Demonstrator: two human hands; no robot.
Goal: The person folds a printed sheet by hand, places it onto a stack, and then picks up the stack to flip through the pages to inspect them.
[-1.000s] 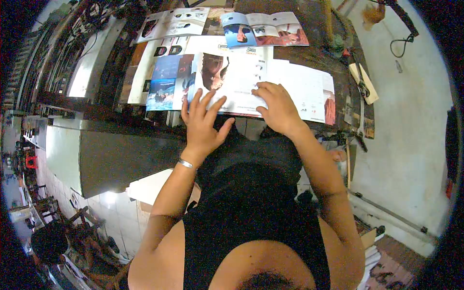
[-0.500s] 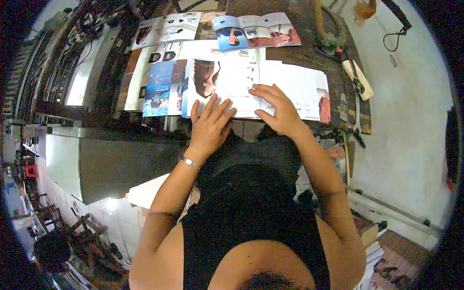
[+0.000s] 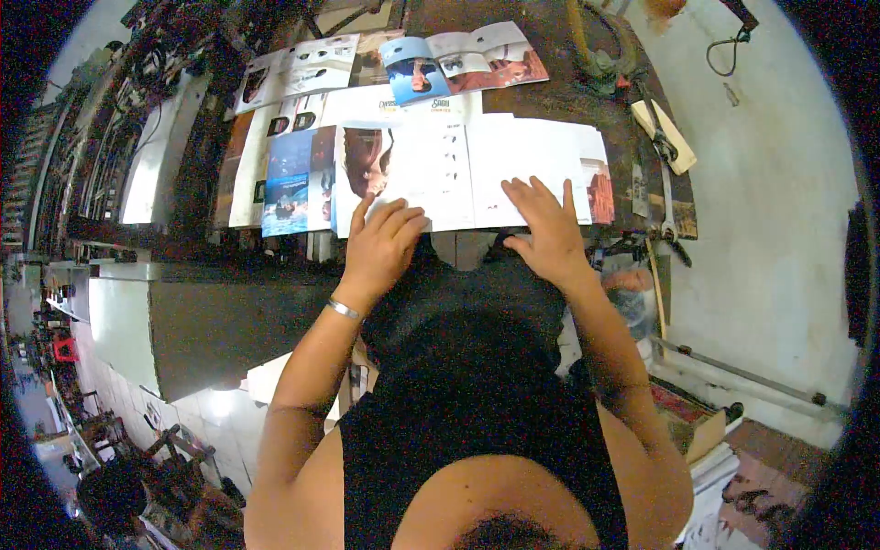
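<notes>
Head view showed the open brochure (image 3: 458, 170) lying at the near edge of the worktop (image 3: 568, 92), left hand (image 3: 380, 249) loosely curled on it, right hand (image 3: 548, 231) spread flat, neither gripping; light, floppy, likely slick paper, best pinched at its near edge

Only one word comes close to legible: a dark heading that looks like "SAGU" (the smaller line beneath it is too blurred to make out) on the white sheet (image 3: 417, 104) lying just beyond the open brochure (image 3: 477, 165) near the middle of the workbench (image 3: 568, 101). A second dark logo stands to its left on the same sheet, unreadable. The open brochure carries small columns of print, and the blue leaflet (image 3: 286, 181) towards the bench's left edge carries a pale caption line, all too small to read.
</notes>
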